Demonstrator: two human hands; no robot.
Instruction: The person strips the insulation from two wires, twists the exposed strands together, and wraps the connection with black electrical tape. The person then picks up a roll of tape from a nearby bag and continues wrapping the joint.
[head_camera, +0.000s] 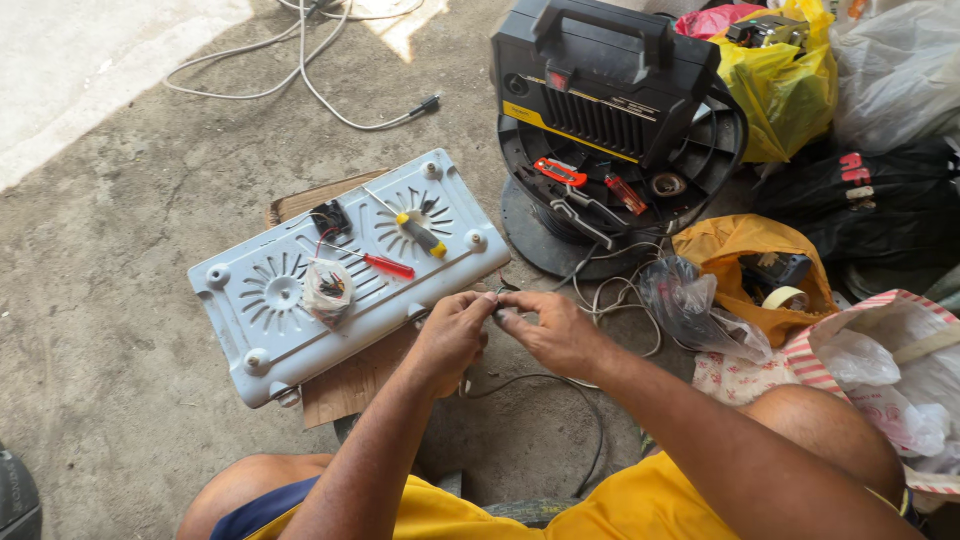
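My left hand (450, 335) and my right hand (553, 330) meet just in front of a white upturned appliance casing (260, 330) that lies on cardboard. Both pinch the end of a thin dark wire (575, 395) that loops down to the ground between my knees. On the casing lie a red-handled screwdriver (388, 265), a yellow-and-black screwdriver (420, 233), a small clear bag of parts (328, 290) and a small black component (330, 217).
A black tool case (600, 80) stands on a round black base (620, 190) holding a red cutter and small tools. Plastic bags, yellow (780, 80), orange (740, 250) and clear (690, 300), crowd the right. A white cable (300, 70) trails over the concrete floor.
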